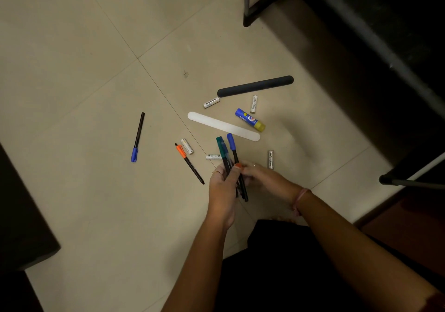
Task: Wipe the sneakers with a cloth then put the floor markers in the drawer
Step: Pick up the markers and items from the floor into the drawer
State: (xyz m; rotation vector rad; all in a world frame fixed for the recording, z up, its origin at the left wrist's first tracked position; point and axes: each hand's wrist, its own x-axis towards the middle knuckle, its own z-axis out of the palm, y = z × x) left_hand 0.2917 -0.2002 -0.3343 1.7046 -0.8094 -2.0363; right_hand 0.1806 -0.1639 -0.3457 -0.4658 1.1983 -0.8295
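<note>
— Beige tiled floor [96,75]. Hands?
— The left hand [222,191] grips a bundle of markers [228,152]; the right hand [262,176] pinches it too.
— Beyond?
— An orange-capped marker [189,163], a blue-capped marker [138,137], batteries [270,159] marked "Heybright".

- You can read "Heybright" along the silver battery [211,102] lying just below the dark bar's left end.
- The same "Heybright" runs down the upright battery [253,104] beside the glue stick.
- It shows again on the battery [270,159] near your right hand.
- The glue stick [250,119] label (blue, with a small logo) is too blurred for you to read.
</note>
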